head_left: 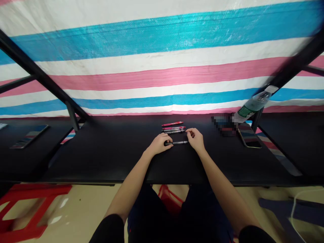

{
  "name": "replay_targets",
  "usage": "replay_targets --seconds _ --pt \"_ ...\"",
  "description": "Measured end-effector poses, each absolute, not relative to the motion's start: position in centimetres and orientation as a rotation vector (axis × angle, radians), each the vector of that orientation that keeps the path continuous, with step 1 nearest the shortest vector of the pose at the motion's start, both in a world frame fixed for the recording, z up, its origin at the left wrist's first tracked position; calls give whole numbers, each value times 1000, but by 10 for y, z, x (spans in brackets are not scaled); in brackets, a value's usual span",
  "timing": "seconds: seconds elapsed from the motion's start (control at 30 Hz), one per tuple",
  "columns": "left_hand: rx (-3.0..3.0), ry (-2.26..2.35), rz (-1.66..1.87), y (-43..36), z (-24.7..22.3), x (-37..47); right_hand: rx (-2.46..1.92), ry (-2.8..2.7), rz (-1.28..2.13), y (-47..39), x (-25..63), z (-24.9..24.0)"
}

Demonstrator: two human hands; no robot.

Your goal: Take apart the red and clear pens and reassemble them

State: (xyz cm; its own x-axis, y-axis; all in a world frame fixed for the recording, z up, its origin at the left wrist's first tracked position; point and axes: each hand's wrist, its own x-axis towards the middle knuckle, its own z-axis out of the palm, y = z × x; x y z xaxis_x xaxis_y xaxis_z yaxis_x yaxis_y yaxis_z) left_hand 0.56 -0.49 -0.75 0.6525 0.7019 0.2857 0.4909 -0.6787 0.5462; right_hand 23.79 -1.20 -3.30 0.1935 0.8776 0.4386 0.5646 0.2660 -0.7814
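My left hand (160, 143) is closed, thumb and fingers around the dark left end of a clear-barrelled pen (180, 142). That pen lies crosswise on the black table, its other end pointing right. Just above it is a short row of pens: a clear and black pen (174, 131) nearest, then a red and clear pen (173, 128). A red pen (172, 124) lies a little apart, slightly tilted, at the back. My right hand (195, 139) has its fingers curled together, the fingertips at the right ends of the row. What they pinch, if anything, is hidden.
On the black table (113, 152), a plastic bottle (254, 106) leans at the right, beside a phone (249, 135) and a blurred-out patch. Another phone (30, 136) is on the left-hand table. Black metal bars (48, 79) slope up on both sides before a striped sheet (152, 79).
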Motion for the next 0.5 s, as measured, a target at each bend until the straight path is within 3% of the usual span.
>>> replay_targets --seconds 0.5 --pt "2383 879 685 -8 -1 2 -1403 -1550 376 -10 239 -38"
